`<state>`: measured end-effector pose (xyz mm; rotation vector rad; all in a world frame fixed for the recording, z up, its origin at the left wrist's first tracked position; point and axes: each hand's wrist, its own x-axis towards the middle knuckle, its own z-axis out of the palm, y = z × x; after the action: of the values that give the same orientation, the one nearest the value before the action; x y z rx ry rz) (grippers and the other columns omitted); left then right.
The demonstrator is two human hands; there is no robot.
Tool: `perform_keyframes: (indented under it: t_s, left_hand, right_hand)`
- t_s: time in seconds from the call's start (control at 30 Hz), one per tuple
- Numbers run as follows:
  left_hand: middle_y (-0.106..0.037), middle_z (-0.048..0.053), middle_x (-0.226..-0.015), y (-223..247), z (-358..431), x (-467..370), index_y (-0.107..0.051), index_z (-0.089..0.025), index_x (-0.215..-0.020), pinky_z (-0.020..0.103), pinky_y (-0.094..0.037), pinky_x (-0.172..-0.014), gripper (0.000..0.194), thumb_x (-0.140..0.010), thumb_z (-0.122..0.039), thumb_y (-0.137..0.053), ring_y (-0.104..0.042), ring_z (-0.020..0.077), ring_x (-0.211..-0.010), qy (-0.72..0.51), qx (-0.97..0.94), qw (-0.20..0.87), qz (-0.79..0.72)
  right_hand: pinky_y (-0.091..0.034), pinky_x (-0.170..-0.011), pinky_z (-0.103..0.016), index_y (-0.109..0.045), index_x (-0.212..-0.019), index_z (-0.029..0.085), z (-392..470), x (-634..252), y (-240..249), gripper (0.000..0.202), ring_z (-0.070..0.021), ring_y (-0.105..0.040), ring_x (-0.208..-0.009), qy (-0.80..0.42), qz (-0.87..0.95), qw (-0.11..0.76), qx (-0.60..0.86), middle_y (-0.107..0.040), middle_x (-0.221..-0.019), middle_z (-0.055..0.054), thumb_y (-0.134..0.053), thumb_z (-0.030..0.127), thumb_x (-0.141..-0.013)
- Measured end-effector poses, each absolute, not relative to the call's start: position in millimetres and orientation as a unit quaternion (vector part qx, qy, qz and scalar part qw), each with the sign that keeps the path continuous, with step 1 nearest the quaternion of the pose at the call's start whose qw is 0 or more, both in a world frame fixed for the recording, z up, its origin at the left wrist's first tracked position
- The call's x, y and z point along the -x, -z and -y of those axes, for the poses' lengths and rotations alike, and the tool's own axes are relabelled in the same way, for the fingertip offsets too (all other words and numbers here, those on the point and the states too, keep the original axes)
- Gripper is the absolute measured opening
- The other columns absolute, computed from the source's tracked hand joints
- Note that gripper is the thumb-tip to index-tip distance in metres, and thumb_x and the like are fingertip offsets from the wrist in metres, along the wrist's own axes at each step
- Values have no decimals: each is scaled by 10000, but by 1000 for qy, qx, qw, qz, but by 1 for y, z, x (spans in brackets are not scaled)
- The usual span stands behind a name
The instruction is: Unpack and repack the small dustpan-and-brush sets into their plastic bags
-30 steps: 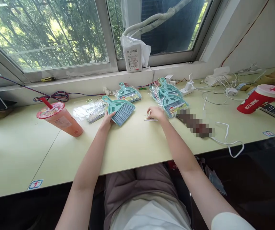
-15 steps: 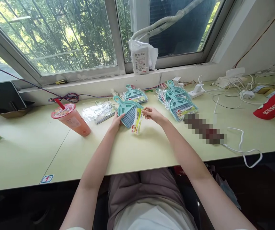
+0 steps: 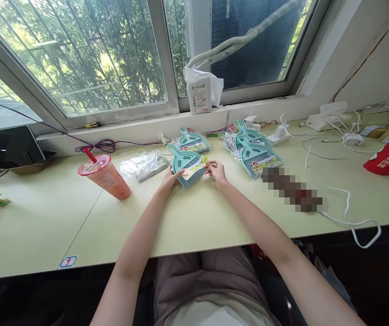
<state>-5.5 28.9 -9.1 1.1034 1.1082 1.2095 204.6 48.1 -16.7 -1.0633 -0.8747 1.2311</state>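
At mid-frame, the left hand clasps a teal dustpan; the right hand, nearly closed, pinches the card over its bristles, where uneven finger pressure could skew it.

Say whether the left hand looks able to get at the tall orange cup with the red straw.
Probably yes, once free: the left hand holds a teal plastic dustpan, but nothing tall stands between it and the orange cup; a low, clear plastic packet lies slightly farther back.
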Motion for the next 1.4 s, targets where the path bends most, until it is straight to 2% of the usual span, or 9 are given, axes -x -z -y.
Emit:
perform_keyframes:
  t_s: [0.1,0.2,0.4,0.57,0.7,0.8,0.97,1.23,1.4]
  left_hand:
    - [-656,95,-1028,10,-30,6,-478,-196,-1143,313,-572,-649,516,-747,-415,-726,-673,197,-815,-514,-448,564,-465]
    - [-651,76,-991,10,-32,7,-489,-192,-1117,283,-564,-606,419,-773,-329,-685,-660,167,-762,-527,-428,572,-461]
    - [-646,39,-948,10,-30,6,-450,-207,-1147,296,-567,-621,548,-662,-138,-696,-655,165,-732,-523,-436,574,-455]
    - [-658,72,-1022,12,-29,3,-420,-208,-1154,322,-569,-655,627,-633,-182,-766,-679,208,-808,-508,-457,563,-464]
    - [-662,83,-1057,12,-28,0,-413,-215,-1164,331,-576,-654,665,-626,-221,-803,-684,225,-842,-502,-469,555,-469]
    - [-662,84,-1067,11,-25,-2,-417,-220,-1183,352,-582,-700,626,-684,-308,-785,-683,225,-878,-505,-473,561,-453]
    - [-655,107,-1105,9,-21,-6,-429,-207,-1198,372,-583,-738,547,-785,-458,-685,-682,220,-901,-498,-478,574,-441]
    - [-645,93,-1130,9,-23,-7,-428,-211,-1177,387,-579,-766,668,-630,-239,-812,-674,240,-934,-495,-479,561,-459]
    - [-658,72,-1052,6,-22,-7,-402,-218,-1179,405,-563,-787,667,-634,-208,-788,-676,234,-907,-505,-474,543,-475]
  right_hand:
    - [-289,-362,-159,-518,-738,197,-54,-213,13,371,-42,-487,-407,-551,363,604,447,-644,-643,28,-798,423,-647]
    - [-279,-365,-153,-525,-762,202,-59,-221,10,402,-28,-467,-409,-568,352,607,429,-645,-676,36,-802,456,-618]
    - [-289,-360,-189,-515,-718,194,-54,-212,16,404,-62,-525,-394,-511,450,561,471,-668,-722,10,-798,462,-616]
    - [-433,-482,-228,-515,-699,205,-45,-196,23,294,-79,-561,-416,-425,459,572,530,-667,-732,21,-719,416,-715]
    - [-431,-454,-236,-496,-690,222,-42,-190,23,260,-118,-618,-482,-427,428,583,543,-663,-718,16,-699,379,-733]
    - [-456,-445,-241,-491,-685,226,-41,-189,21,244,-147,-657,-557,-438,389,603,542,-660,-706,3,-701,341,-735]
    - [-573,-626,-270,-481,-682,231,-41,-191,19,230,-152,-676,-605,-474,343,627,514,-624,-644,17,-702,242,-744]
    - [-567,-631,-270,-468,-692,232,-43,-193,20,225,-130,-645,-544,-487,361,606,515,-618,-680,19,-686,209,-745]
    - [-504,-552,-244,-488,-810,237,-44,-197,19,257,-125,-624,-615,-399,408,583,579,-630,-855,-2,-697,363,-726]
